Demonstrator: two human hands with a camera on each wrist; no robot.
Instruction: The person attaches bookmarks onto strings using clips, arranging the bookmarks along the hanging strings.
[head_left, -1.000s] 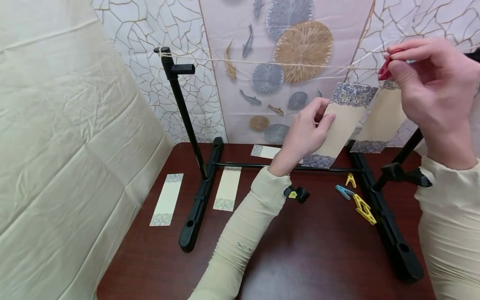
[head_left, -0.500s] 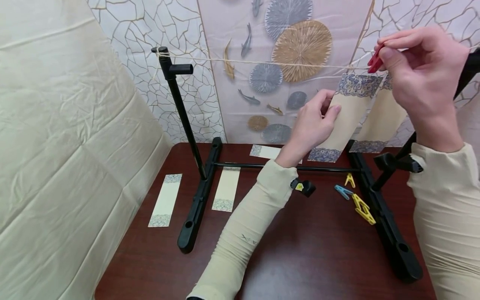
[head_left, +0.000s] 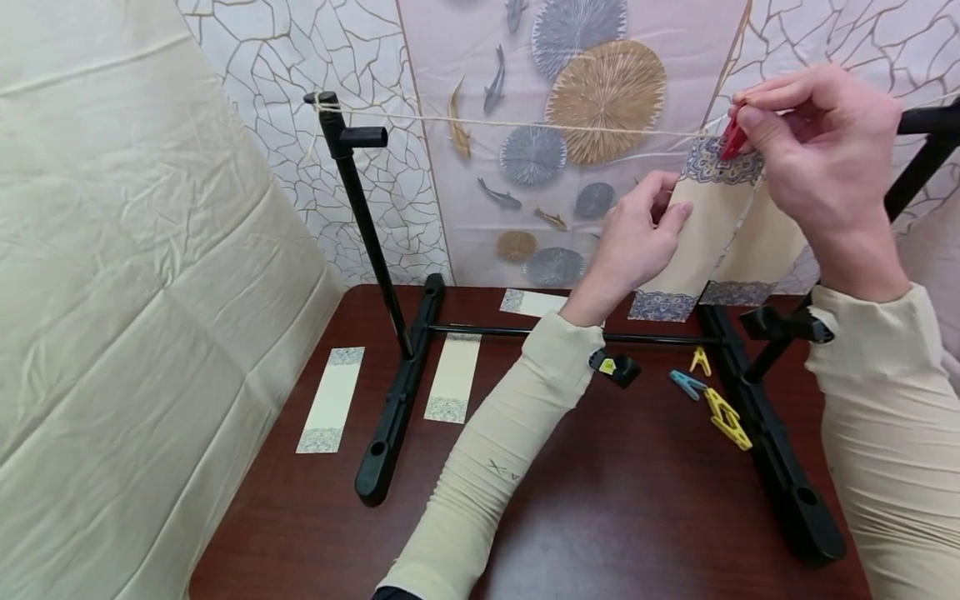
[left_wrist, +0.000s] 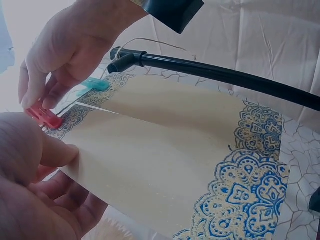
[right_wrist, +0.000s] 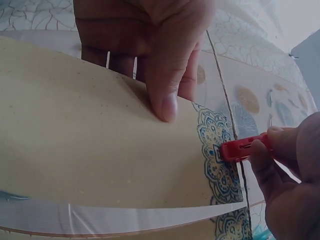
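By its left edge, my left hand pinches a cream paper card with a blue lace pattern at both ends. My right hand pinches a red clothespin between thumb and fingers. In the right wrist view the red clothespin straddles the string, its tip over the card's patterned top. Whether its tips press on the card I cannot tell. Behind and to the right hangs a second card, held by a teal clothespin in the left wrist view.
A black stand with a left post holds the string. On the brown table lie several cards, including one far left and one by the stand's left foot. Yellow clothespins and a blue one lie right.
My left hand has raised the card to the string, moving slightly right. My right hand has come left and brought the red clothespin onto the card's top edge.
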